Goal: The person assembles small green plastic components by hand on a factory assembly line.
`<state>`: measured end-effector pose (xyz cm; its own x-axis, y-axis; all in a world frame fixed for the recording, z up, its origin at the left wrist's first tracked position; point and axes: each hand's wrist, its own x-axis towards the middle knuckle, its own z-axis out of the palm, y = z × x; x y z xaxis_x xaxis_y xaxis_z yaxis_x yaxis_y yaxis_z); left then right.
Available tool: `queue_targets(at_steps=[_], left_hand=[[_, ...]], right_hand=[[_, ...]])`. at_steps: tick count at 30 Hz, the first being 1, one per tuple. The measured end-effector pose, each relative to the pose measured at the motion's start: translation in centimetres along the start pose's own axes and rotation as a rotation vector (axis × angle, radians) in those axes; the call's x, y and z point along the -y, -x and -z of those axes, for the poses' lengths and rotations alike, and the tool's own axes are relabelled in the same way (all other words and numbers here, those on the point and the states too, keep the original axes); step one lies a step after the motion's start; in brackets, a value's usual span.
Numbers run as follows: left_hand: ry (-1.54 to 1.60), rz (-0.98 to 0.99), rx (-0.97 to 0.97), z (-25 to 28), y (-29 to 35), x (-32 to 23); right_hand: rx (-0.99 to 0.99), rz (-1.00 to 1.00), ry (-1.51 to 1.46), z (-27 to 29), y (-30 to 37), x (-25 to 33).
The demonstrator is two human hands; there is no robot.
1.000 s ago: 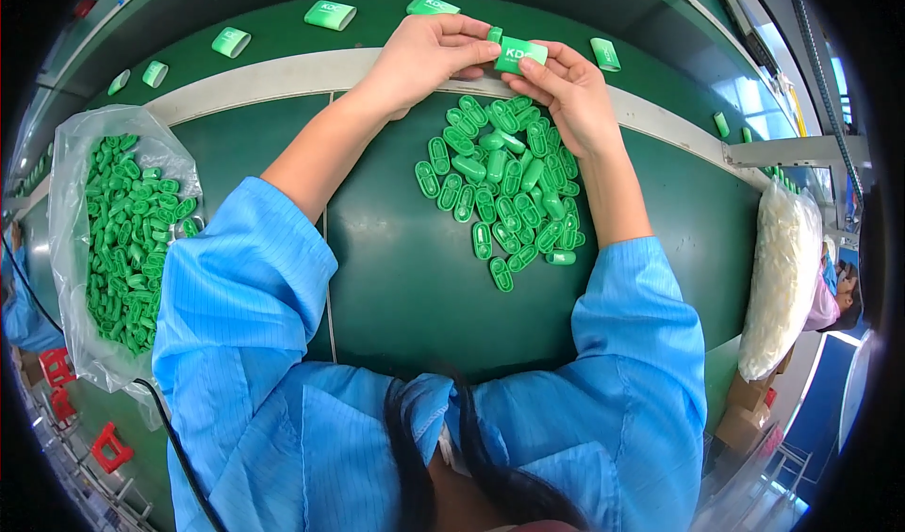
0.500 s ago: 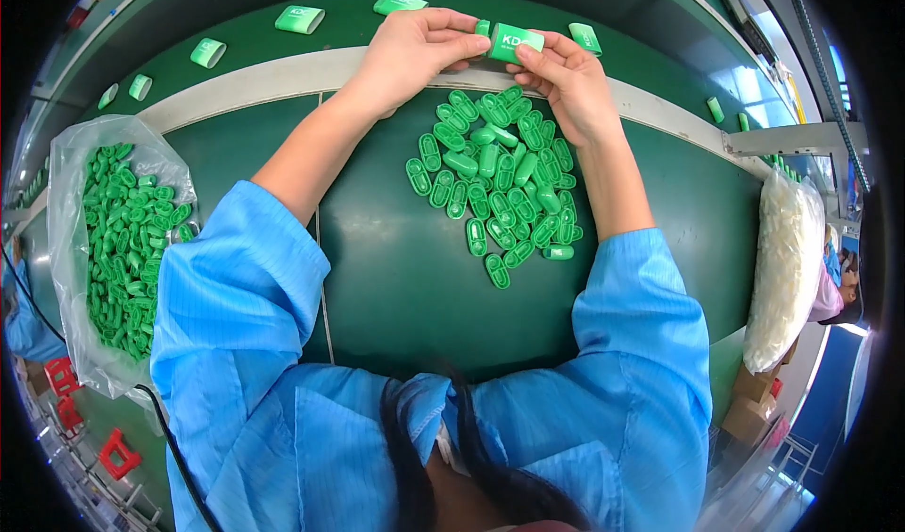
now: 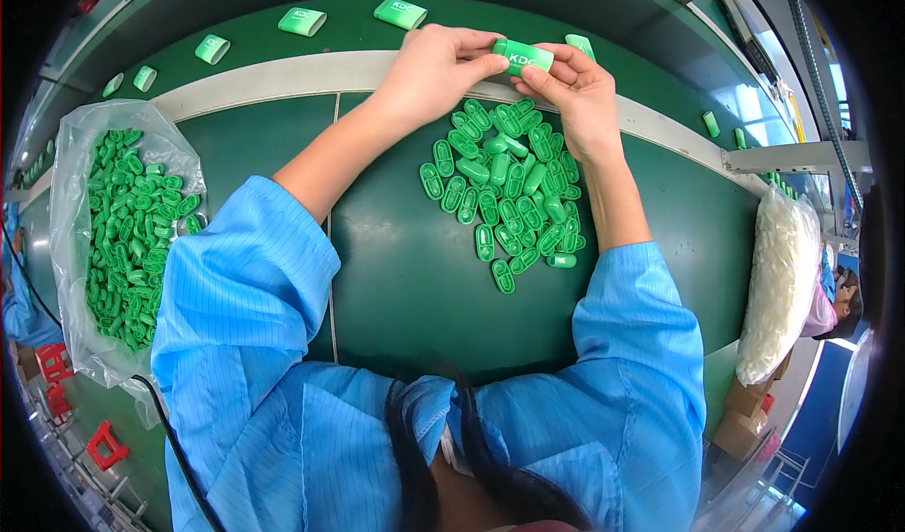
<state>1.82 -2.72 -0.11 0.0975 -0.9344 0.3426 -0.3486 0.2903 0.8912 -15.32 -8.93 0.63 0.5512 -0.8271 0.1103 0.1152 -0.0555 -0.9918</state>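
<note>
Above the far side of the workbench, my right hand [image 3: 583,98] pinches a short, flat green plastic sleeve [image 3: 530,57] with white printing, between thumb and fingers. At its left end sits a darker green oval end cap [image 3: 501,49], which my left hand [image 3: 436,68] presses with thumb and fingertips. Cap and sleeve touch; how deep the cap sits is hidden by my fingers. Below my hands lies a loose pile of green oval caps [image 3: 514,181], some showing their hollow side, others their smooth side.
Several similar sleeves [image 3: 302,21] lie spaced along the green belt [image 3: 255,42] behind a pale rail [image 3: 273,77]. To the left stands a clear plastic bag [image 3: 74,188] full of green caps. A bag of whitish pieces [image 3: 778,282] hangs at the right.
The cap in my left hand has met the left end of the sleeve, where a gap showed before. Both hands appear slightly lower, and the sleeve is tilted more.
</note>
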Motion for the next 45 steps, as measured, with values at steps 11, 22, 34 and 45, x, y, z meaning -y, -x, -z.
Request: queue_targets(at_steps=[11, 22, 34, 45], left_hand=[[-0.564, -0.087, 0.05, -1.5, 1.7, -2.1], [-0.27, 0.01, -0.081, 0.9, -1.5, 1.4], [-0.479, -0.277, 0.227, 1.6, 0.0, 0.6], [-0.051, 0.17, 0.172, 1.3, -0.3, -0.4]], right_hand=[[0.024, -0.034, 0.177, -0.2, 0.5, 1.2], [-0.03, 0.024, 0.47, 0.1, -2.9, -0.3], [-0.197, 0.141, 1.253, 3.4, -4.5, -1.1], [0.102, -0.111, 0.005, 0.9, -0.6, 0.9]])
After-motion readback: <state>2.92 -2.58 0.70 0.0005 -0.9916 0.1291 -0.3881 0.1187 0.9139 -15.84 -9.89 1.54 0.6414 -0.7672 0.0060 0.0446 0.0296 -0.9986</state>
